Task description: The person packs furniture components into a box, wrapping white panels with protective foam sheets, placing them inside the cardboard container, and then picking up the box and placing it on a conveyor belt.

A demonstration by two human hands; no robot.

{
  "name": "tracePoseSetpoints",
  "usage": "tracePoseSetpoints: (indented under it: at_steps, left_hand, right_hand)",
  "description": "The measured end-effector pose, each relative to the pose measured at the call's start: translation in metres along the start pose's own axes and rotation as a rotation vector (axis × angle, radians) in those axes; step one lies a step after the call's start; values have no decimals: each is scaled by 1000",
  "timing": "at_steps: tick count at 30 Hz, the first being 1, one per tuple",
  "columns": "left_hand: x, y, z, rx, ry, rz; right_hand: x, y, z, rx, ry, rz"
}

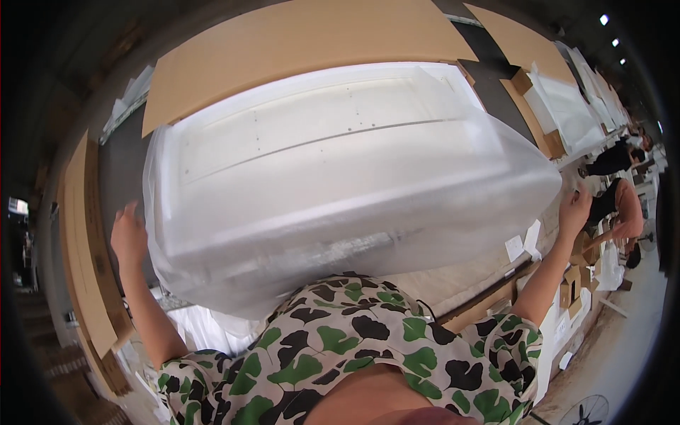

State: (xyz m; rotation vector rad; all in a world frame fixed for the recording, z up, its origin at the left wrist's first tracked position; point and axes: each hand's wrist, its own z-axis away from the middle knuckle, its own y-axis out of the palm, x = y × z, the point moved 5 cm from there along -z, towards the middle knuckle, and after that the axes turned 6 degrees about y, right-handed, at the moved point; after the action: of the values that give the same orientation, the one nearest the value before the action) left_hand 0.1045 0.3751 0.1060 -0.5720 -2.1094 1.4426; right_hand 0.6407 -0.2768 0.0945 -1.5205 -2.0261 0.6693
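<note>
A large white panel assembly (297, 159) with a long seam and small holes lies in front of me. Translucent white wrapping sheet (340, 219) covers it and hangs down its near side towards my body. Just off the sheet's left edge, my left hand (129, 237) is raised with its fingers loosely apart, slightly blurred, and no held thing shows. At the sheet's outstretched right corner is my right hand (575, 205), its fingers curled closed at the edge of the sheet. Their exact grip is partly hidden.
Flat brown cardboard (304, 53) lies beyond the panel on a dark work surface (120, 170). More cardboard (88, 241) stands at the left. Another white wrapped piece in cardboard (567, 110) is at the far right. Beyond my right arm are people (623, 205) and small open boxes (570, 287).
</note>
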Motion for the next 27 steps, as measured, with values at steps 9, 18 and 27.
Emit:
tracePoseSetpoints:
  at_steps: [9,18,27]
  left_hand:
    - [-84,154,-109,604,377,257]
    - [-46,229,-117,114,-16,291]
    - [-31,231,-131,136,-326,81]
  right_hand:
    - [287,134,31,780,-656,-372]
    - [217,320,9,694,-228,-46]
    - [270,342,-1,679,-196,269]
